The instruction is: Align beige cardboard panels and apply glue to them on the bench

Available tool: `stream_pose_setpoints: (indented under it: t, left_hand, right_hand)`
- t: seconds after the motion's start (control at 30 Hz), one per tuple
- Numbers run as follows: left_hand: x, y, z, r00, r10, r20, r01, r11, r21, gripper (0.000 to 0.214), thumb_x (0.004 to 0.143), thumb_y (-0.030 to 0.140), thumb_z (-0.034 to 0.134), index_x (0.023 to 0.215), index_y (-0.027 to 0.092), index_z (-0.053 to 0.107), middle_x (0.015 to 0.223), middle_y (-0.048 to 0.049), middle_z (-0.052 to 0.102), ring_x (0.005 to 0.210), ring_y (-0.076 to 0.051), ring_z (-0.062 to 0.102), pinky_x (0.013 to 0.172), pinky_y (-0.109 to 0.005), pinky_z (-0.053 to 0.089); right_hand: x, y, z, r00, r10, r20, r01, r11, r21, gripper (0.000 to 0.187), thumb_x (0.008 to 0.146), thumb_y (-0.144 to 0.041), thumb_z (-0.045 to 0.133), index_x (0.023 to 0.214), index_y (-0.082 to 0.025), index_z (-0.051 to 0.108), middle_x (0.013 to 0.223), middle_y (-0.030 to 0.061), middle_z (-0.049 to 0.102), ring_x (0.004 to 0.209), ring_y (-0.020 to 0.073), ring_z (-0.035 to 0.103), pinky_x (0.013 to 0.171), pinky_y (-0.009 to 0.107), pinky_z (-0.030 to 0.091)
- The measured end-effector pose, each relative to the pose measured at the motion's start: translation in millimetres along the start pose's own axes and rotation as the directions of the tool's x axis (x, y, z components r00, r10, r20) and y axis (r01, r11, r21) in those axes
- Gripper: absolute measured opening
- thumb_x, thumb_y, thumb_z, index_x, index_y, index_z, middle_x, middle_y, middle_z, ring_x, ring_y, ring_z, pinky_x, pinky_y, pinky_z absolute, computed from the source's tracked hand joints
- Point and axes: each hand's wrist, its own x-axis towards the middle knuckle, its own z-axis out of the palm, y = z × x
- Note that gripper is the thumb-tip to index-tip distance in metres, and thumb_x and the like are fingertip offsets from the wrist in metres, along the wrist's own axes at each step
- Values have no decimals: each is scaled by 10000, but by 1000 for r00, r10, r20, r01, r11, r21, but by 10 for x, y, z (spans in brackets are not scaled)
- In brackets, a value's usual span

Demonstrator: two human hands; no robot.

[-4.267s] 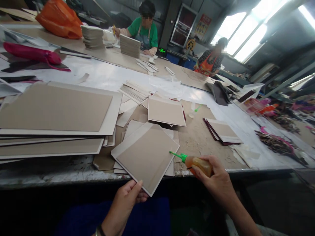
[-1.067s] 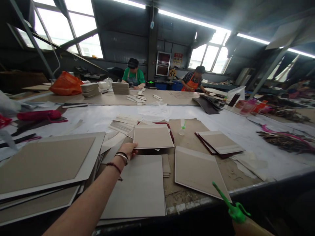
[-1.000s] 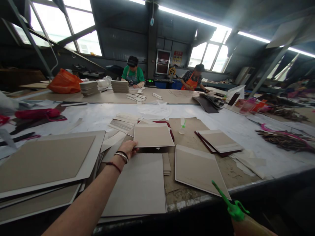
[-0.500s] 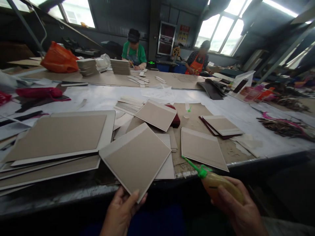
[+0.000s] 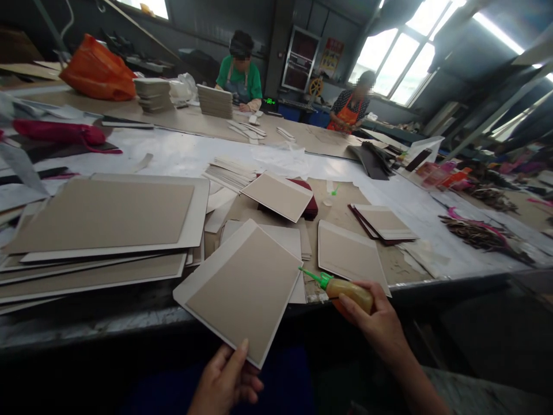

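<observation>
A beige board panel with a pale border [image 5: 242, 288] is pinched at its near corner by my left hand [image 5: 231, 374], thumb on top. My right hand [image 5: 374, 317] is wrapped around a squeeze bottle [image 5: 351, 295] of amber liquid with a green nozzle. The nozzle tip is at the panel's right corner; whether it touches cannot be made out. Just beyond the bottle lies another beige panel [image 5: 349, 251] on the table. A further panel [image 5: 279, 195] rests tilted on a dark red piece [image 5: 309, 199] behind the held one.
Large boards [image 5: 108, 213] are stacked at the left, overhanging the table's front edge. A small stack of panels [image 5: 386, 222] lies to the right. Dark strips [image 5: 470, 233] sit farther right. Two people work across the table, near an orange bag [image 5: 97, 72] and stacked boards [image 5: 215, 102].
My right hand has brought the bottle left, its nozzle going from beside the far panel to the held panel's right corner. The held panel has turned slightly. The camera view has shifted.
</observation>
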Motion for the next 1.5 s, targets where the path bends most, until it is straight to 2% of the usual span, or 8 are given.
stream_pose_setpoints:
  t: [0.17,0.47,0.7,0.8,0.97,1.1,1.3,1.5]
  left_hand:
    - [8,-92,-23,1000,-23,9,23,999,34,504,493,579,729,600,115,565,531,-66,617,425,-161,577,381,-237,449]
    - [18,-131,-22,997,-76,22,76,997,2,448,540,530,730,618,120,569,551,-71,627,463,-176,601,418,-253,475]
    - [74,-79,-84,999,-24,-26,23,1000,-20,548,464,604,730,654,127,538,481,-16,586,353,-114,526,305,-162,337]
    - [123,-48,-158,999,18,-27,-19,999,-26,538,482,595,728,672,134,526,475,3,574,337,-95,503,291,-141,292]
    - [142,-23,-210,999,-27,47,27,1000,-3,519,468,561,755,647,125,538,509,-16,592,382,-115,538,311,-169,356]
    - [91,12,-143,1000,9,-21,-10,999,-49,508,465,544,765,637,123,539,479,1,577,376,-107,535,316,-161,371]
    - [96,23,-141,1000,-10,-11,9,1000,-27,506,456,539,768,635,127,534,484,0,582,387,-117,544,323,-173,384]
    - [46,84,-145,1000,-25,18,25,1000,11,457,518,512,748,663,129,546,509,-8,586,427,-123,554,362,-191,405]
  right_hand:
    - [110,-70,19,1000,-18,12,19,999,-29,446,655,-545,593,943,-211,530,882,37,596,776,213,562,717,337,445]
    - [214,-182,49,994,-100,45,104,990,-97,390,664,-506,580,917,-212,536,856,29,590,738,200,554,667,317,444]
    - [176,-234,-11,987,-97,129,113,986,-123,376,668,-503,568,900,-209,543,838,34,600,733,205,562,655,320,446]
    - [206,-240,-17,987,-131,89,143,979,-146,371,668,-501,575,899,-212,546,847,28,593,739,201,559,666,319,445]
    - [208,-250,-27,975,-199,95,213,961,-178,343,691,-483,582,900,-213,544,867,30,585,753,199,559,682,319,444]
    - [143,-263,-69,962,-188,200,222,962,-162,323,723,-460,579,937,-223,533,864,21,592,742,190,565,652,300,447]
    - [251,-287,-38,954,-261,145,287,937,-200,319,727,-463,579,912,-207,531,884,43,573,799,208,554,685,316,437]
    - [263,-325,-41,935,-304,182,339,917,-212,294,741,-452,575,902,-210,531,867,38,564,785,199,551,688,314,436]
